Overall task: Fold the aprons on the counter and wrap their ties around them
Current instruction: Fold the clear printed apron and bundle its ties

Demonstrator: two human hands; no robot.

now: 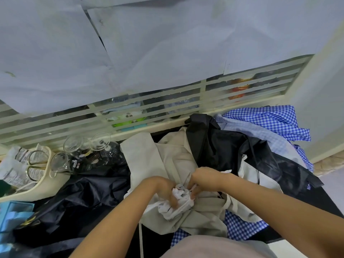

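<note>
While both of my hands meet at the middle of the counter (323, 202), my left hand (161, 189) has its fingers curled into a crumpled white apron (175, 205), gripping the bundle from its left side. My right hand (203, 178) comes at it from the other side, fingertips pinching what looks like a thin white tie (192, 188) at the top of the bundle; how far the tie runs around the cloth cannot be made out. The white apron sits on a spread beige apron (167, 155), whose flat strap (176, 171) runs up from between my wrists and whose narrow tie (141, 237) hangs off the near edge. A black apron (223, 146) lies heaped behind my right hand, partly over the beige one, and a dark navy apron (83, 192) is rumpled to the left. Blue gingham aprons (270, 120) are piled at the far right against the wall, and another gingham piece (242, 226) shows under the beige cloth near my right forearm. At far left stand clear glasses (89, 151), just beside a cream tray (46, 185) holding gold-handled scissors (35, 164). Sheets of paper (130, 53) cover most of the striped frosted window (149, 108) behind the counter.
</note>
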